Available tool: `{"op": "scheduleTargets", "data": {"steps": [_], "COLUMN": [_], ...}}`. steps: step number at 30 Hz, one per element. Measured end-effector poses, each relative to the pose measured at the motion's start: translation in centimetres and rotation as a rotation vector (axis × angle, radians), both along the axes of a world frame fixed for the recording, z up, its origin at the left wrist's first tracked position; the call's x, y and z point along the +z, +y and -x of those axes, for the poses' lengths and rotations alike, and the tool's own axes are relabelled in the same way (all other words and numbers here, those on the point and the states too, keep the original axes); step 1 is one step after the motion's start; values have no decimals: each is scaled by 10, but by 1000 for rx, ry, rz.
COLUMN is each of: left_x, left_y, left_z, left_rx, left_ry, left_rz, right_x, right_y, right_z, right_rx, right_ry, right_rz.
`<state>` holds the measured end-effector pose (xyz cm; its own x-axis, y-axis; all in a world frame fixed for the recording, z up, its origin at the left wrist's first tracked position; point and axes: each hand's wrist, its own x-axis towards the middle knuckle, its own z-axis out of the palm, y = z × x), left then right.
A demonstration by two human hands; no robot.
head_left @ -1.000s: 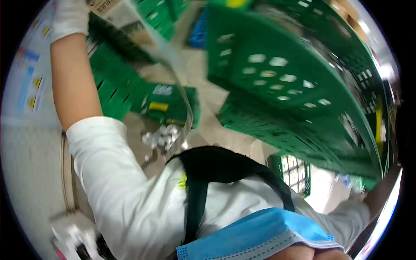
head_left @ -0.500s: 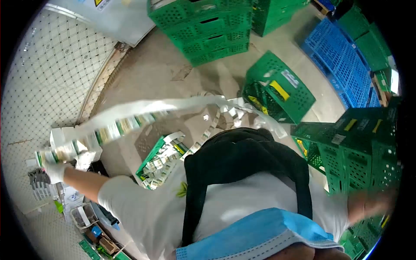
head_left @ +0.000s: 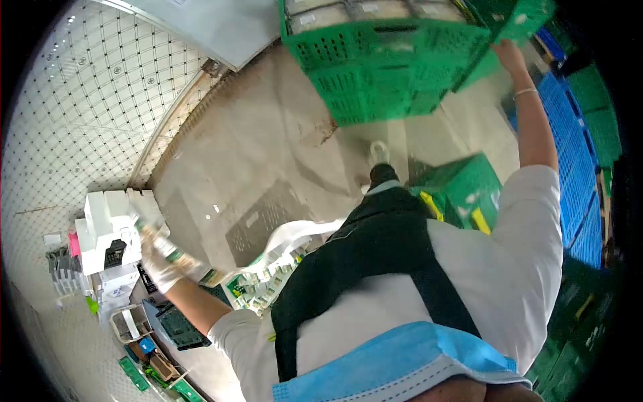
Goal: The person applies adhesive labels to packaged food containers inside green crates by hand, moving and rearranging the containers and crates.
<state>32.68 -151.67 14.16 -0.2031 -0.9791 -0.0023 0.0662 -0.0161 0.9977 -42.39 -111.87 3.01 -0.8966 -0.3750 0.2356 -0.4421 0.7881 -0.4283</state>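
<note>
My left hand (head_left: 161, 268), in a white glove, is closed on a strip of printed labels (head_left: 179, 256) at the left. A pale band (head_left: 291, 236) trails from the strip's side towards my apron, above a green crate of labels (head_left: 258, 288). At the upper right my bare right hand (head_left: 510, 57), with a band on its wrist, has its fingers curled at the edge of a green crate (head_left: 492, 63). Motion blurs that edge. Beside it stands a stack of green crates (head_left: 388, 63), its top one holding packed trays (head_left: 372, 9).
A green crate with yellow labels (head_left: 469, 187) lies on the floor near my foot (head_left: 380, 161). Blue pallets (head_left: 559, 141) stand at the right. White boxes (head_left: 110, 224) are at the left, by the patterned wall (head_left: 100, 114), with small bins (head_left: 161, 365) below.
My right hand has swung from the lower right up to the crates. My left hand has come in a little with the label strip. The view has shifted, and the crate stack shows lower and further right.
</note>
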Motion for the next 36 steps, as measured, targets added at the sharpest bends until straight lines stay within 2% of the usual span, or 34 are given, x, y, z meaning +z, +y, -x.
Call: {"op": "scheduleTargets", "data": {"steps": [1,3,4,5,6,7,8,9,10,11,12,13,15,17,19,20,22,23,24,25,27,28,29,30,31,32,33,34,36], "left_x": [-6,-2,-18,-26,-31,-39,-51,-61,-80,-101,-108,-113,-135,-141,-135,-130,-107,-106,-93,-79,-80,-61,-53,-37,-30,-29,-34,-43,-37], "left_y": [3,1,-34,-58,-75,-104,-129,-145,-166,-183,-185,-183,-188,-201,-200,-196,-174,-163,-142,-138,-133,-105,-94,-66,-43,-35,-38,-35,21], "left_z": [63,202,251,311,377,430,478,525,563,592,612,630,638,638,622,615,600,585,565,579,565,562,559,553,551,551,552,551,574], "left_rx": [-80,-49,-422,-539,-678,-705,-729,-689,-735,-810,-718,-627,-633,-613,-666,-718,-727,-658,-727,-634,-762,-731,-785,-765,-739,-829,-907,-935,-944], "left_ry": [26,-256,-91,-15,95,16,-59,-197,-209,-192,-297,-392,-336,-305,-386,-284,-487,-455,-354,-357,-368,-364,-331,-393,-406,-346,-287,-338,-420], "left_rz": [-92,-56,-88,-187,-280,-263,-251,-220,-293,-278,-243,-208,-178,-133,3,-50,54,32,-35,-27,-60,-110,-45,-57,-125,-159,-194,-235,-118], "right_x": [-5,-6,5,-12,-15,-15,-50,-68,-85,-81,-70,-79,-85,-72,-9,9,35,45,56,74,127,120,91,74,69,65,64,48,48], "right_y": [-21,-53,-73,-81,-90,-97,-95,-94,-94,-93,-105,-104,-107,-110,-95,-78,-25,8,41,14,21,35,78,110,130,148,154,185,231], "right_z": [38,102,113,150,185,216,257,279,298,298,283,289,289,264,222,205,174,134,93,86,-20,-34,-42,-63,-81,-101,-123,-146,-164], "right_rx": [-122,-291,-420,-466,-427,-386,-233,-37,131,342,297,311,340,155,138,106,96,59,24,19,-536,-655,-601,-499,-526,-553,-725,-749,-878], "right_ry": [23,-112,-143,-63,-317,-568,-327,-142,107,290,128,151,197,230,345,325,345,281,225,81,-433,-351,-282,-192,-188,-185,-273,-321,-494], "right_rz": [-103,-108,-89,-107,-137,-162,-193,-441,-665,-1091,-1047,-1043,-1034,-1110,-1065,-1071,-589,-467,-340,-350,215,127,166,12,7,2,149,196,358]}}
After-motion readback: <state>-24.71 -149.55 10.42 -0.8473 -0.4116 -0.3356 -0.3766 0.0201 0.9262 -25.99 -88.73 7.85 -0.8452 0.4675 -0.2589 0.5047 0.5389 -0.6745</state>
